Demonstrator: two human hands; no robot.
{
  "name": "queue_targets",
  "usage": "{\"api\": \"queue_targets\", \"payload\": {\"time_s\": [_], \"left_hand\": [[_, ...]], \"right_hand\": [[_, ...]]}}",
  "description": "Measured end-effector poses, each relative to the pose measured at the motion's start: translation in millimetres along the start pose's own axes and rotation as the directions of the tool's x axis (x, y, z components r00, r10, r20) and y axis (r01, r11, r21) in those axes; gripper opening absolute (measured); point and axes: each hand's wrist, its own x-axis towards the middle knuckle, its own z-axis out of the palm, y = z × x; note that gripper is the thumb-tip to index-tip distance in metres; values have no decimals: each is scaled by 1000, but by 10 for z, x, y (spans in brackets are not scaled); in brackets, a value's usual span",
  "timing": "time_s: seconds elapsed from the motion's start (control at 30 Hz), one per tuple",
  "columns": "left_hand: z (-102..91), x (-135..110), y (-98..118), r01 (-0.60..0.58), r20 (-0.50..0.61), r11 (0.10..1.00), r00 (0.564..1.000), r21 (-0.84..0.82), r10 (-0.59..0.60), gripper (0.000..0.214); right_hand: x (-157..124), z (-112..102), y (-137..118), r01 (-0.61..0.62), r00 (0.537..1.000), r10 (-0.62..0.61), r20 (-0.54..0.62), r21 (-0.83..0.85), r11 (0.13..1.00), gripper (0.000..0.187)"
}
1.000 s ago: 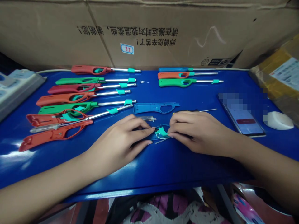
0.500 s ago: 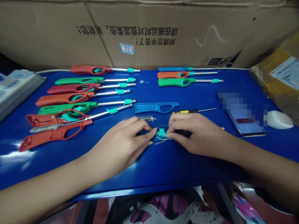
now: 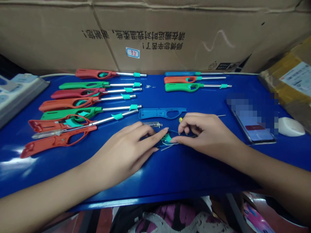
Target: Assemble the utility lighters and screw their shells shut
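Note:
An opened blue lighter housing half [image 3: 173, 131] lies at the middle of the table with a teal trigger [image 3: 167, 138] and a thin white wire in it, largely covered by my hands. My left hand [image 3: 132, 147] holds the housing from the left, its index finger stretched over the trigger area. From the right, my right hand [image 3: 206, 134] grips it, thumb against the trigger and the other fingers curled at the far side. Just beyond lie a clear fuel tank [image 3: 153, 124] and the other blue housing half [image 3: 159, 113]. A screwdriver [image 3: 221, 115] is mostly hidden behind my right hand.
Several assembled lighters [image 3: 70, 103] lie at left, near an opened red one [image 3: 58, 140]. Three more lighters [image 3: 179, 87] lie at the back right. Small screws [image 3: 148, 86] sit between the groups. A phone [image 3: 257, 129] and white mouse [image 3: 291, 126] are at right; a carton [image 3: 155, 19] stands behind.
My left index finger has stretched forward over the trigger. My right index finger has lifted away from the thumb, and my right hand now covers more of the screwdriver.

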Motion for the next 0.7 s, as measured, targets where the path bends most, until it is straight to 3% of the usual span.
{"api": "queue_targets", "payload": {"time_s": [0.17, 0.3, 0.43, 0.7], "left_hand": [[-15, 7, 17, 1, 39, 1000, 999, 24, -2, 50], [4, -9, 24, -15, 38, 998, 999, 56, 13, 48], [16, -33, 25, -18, 56, 995, 998, 100, 13, 52], [15, -42, 1, -3, 59, 998, 998, 56, -1, 50]], "right_hand": [[7, -111, -1, 21, 996, -16, -89, 53, 998, 24], [-7, -262, 0, 132, 986, -137, 98, 47, 990, 7], [-26, -286, 23, 231, 927, -238, 290, 60, 971, 14], [-52, -213, 57, 245, 916, -217, 336, -41, 969, 9]]}}
